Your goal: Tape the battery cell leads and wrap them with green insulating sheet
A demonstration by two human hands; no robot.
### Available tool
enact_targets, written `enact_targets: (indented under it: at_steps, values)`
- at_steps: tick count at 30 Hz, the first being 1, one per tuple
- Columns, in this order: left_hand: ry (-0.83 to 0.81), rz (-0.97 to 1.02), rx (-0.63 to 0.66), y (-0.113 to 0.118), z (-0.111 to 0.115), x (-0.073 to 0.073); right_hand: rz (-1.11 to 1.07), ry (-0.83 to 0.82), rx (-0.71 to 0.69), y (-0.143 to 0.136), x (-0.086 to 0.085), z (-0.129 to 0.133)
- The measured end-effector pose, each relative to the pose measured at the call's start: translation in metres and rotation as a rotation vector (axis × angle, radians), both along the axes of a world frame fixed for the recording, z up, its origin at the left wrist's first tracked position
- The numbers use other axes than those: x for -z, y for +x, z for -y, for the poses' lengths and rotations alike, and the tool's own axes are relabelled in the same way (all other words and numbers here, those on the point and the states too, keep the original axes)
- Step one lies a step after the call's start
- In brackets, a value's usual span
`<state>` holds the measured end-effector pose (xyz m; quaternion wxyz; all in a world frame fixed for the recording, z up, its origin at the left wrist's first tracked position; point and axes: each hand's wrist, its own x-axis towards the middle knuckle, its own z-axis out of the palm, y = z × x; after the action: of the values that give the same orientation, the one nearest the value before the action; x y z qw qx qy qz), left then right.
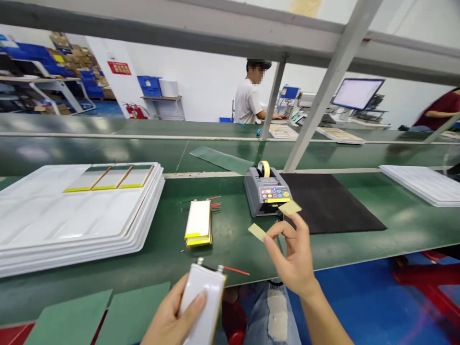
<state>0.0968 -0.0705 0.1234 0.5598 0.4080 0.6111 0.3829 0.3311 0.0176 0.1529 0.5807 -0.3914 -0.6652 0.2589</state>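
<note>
A white pouch battery cell (201,282) with metal tabs and a red wire lies in my left hand (176,311), thumb across its face. My right hand (294,261) pinches a short strip of pale yellow tape (257,233) between thumb and index finger. Another tape piece (290,207) clings to a raised fingertip of that hand, in front of the grey tape dispenser (256,194). The dispenser carries a tape roll (265,168) and a lit button panel. Left of it, a small stack of pouch cells (199,218) with yellow ends and wires rests on the green bench.
Stacked white trays (89,218) stand at the left, several cells (113,177) on top. A black mat (330,203) lies right of the dispenser, with more white trays (424,184) beyond. A slanted metal post (323,91) rises behind. A person (247,100) works across the bench.
</note>
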Motion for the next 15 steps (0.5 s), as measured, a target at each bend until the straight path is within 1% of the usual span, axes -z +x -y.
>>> enact_targets:
  at_steps: [2,3,5,6,7,9,12,15]
  values:
    - [0.045,0.008,0.181,0.01,0.0,-0.009,-0.072,-0.211,-0.252,0.0,-0.017,0.009]
    - [0.046,0.03,0.277,0.014,0.0,-0.014,-0.083,-0.303,-0.373,0.0,-0.023,0.011]
    - [0.041,0.066,0.424,0.02,0.001,-0.021,-0.05,-0.432,-0.567,-0.001,-0.029,0.012]
    - [0.041,0.065,0.465,0.022,0.001,-0.023,-0.011,-0.467,-0.633,-0.002,-0.029,0.012]
    - [0.044,0.049,0.492,0.024,0.001,-0.026,0.038,-0.489,-0.678,-0.004,-0.028,0.012]
    - [0.056,-0.013,0.518,0.025,0.002,-0.029,0.145,-0.512,-0.722,-0.007,-0.025,0.012]
    - [0.058,-0.127,0.527,0.025,0.003,-0.031,0.261,-0.502,-0.718,-0.011,-0.021,0.014]
    - [0.048,-0.192,0.535,0.025,0.004,-0.033,0.349,-0.464,-0.691,-0.012,-0.019,0.015]
